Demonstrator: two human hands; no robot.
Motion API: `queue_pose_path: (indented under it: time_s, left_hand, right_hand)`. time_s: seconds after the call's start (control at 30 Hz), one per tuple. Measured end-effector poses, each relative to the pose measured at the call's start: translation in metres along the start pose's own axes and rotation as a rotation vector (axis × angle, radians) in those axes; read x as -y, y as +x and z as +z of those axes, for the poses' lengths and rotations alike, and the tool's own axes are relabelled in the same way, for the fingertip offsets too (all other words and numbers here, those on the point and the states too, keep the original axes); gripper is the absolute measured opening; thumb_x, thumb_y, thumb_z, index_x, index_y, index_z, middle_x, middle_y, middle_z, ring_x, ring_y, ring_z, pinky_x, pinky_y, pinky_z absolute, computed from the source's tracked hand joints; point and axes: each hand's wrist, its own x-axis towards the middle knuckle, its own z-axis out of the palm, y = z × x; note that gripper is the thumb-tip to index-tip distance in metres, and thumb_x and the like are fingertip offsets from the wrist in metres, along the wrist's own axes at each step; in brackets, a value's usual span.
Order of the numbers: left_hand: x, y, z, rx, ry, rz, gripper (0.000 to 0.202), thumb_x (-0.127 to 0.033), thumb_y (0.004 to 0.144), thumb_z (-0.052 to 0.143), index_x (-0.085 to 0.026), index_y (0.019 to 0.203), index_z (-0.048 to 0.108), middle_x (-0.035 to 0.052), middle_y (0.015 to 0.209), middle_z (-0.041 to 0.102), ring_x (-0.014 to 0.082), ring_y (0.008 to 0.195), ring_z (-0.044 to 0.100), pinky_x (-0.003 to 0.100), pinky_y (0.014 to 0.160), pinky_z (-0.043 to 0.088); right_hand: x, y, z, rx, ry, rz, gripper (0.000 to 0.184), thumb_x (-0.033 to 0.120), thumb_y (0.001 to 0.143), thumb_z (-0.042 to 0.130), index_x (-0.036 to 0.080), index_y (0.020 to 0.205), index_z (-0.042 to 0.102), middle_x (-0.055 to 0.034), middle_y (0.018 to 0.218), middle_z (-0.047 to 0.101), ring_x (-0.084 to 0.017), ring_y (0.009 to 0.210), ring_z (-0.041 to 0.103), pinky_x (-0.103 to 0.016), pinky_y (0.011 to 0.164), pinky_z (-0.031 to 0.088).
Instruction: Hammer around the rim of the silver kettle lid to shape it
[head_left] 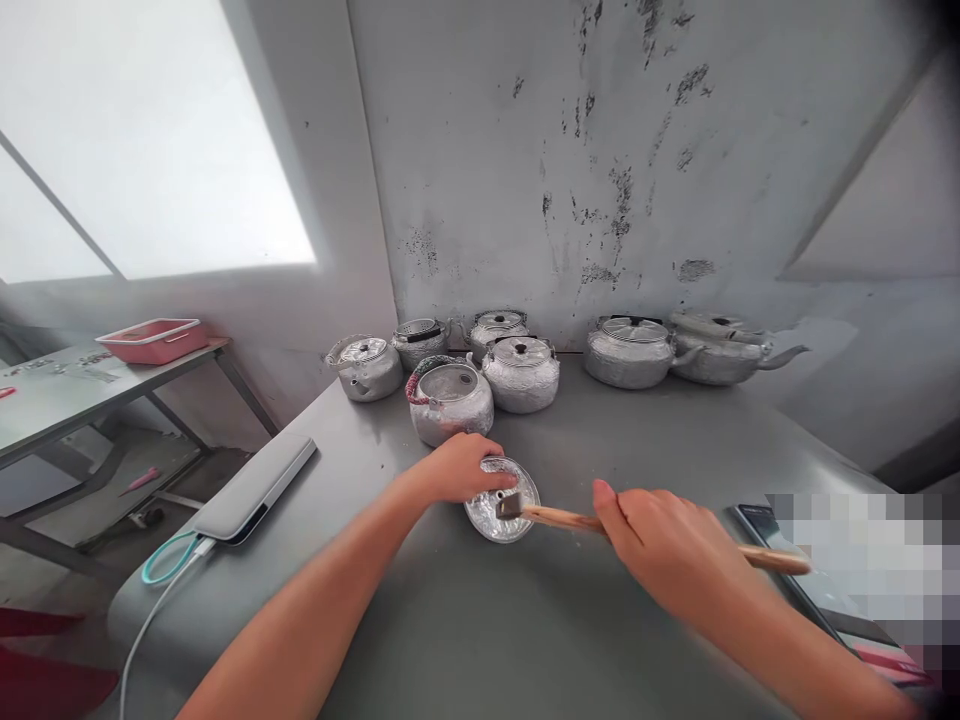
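Observation:
My left hand [461,468] is closed on the far left edge of a round, dented, shiny metal lid [489,526], which lies on the grey tabletop. In my right hand [664,530] is a hammer [559,517], gripped around its wooden handle. The small metal hammer head is over the middle of the lid; I cannot tell whether it touches. Just beyond my left hand stands a battered metal kettle [450,420] with a red wrapped handle and no knobbed lid on top. Its lower front is partly behind the hand.
Several dented metal kettles [523,385] stand along the wall. On the table's left lies a power bank [259,490] with a cable; at the right, a phone [787,570]. A separate side table [60,385] carries a pink basket [157,343].

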Motion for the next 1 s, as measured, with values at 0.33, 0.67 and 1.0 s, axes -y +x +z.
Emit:
queue_pose_path:
  time_s: [0.33, 0.67, 1.0]
  left_hand:
    - [-0.001, -0.001, -0.001, 0.004, 0.008, -0.018, 0.035, -0.050, 0.086, 0.060, -0.020, 0.070, 0.060, -0.0018, 0.064, 0.056, 0.0148, 0.061, 0.050, 0.027, 0.055, 0.029]
    - [-0.002, -0.001, -0.002, 0.014, 0.003, -0.024, 0.033, -0.048, 0.085, 0.061, -0.019, 0.068, 0.059, -0.0018, 0.063, 0.056, 0.0146, 0.060, 0.050, 0.026, 0.054, 0.029]
    - [-0.001, -0.002, -0.002, 0.009, -0.030, 0.003, 0.026, -0.041, 0.085, 0.062, -0.019, 0.072, 0.066, 0.0002, 0.070, 0.067, 0.0153, 0.063, 0.058, 0.026, 0.055, 0.033]
  right_hand:
    - [0.002, -0.001, -0.003, 0.135, -0.152, 0.004, 0.049, 0.031, 0.101, 0.032, 0.025, 0.053, 0.038, -0.0019, 0.052, 0.055, -0.019, 0.046, 0.052, -0.032, 0.050, 0.018]
    - [0.004, 0.001, -0.009, 0.139, -0.128, 0.018, 0.055, 0.037, 0.102, 0.030, 0.025, 0.049, 0.034, -0.0021, 0.050, 0.052, -0.018, 0.045, 0.047, -0.033, 0.052, 0.018]
    - [-0.007, -0.001, -0.021, 0.215, 0.090, 0.147, 0.066, 0.062, 0.100, 0.020, 0.026, 0.050, 0.043, -0.0054, 0.056, 0.063, -0.023, 0.052, 0.052, -0.036, 0.054, 0.032]
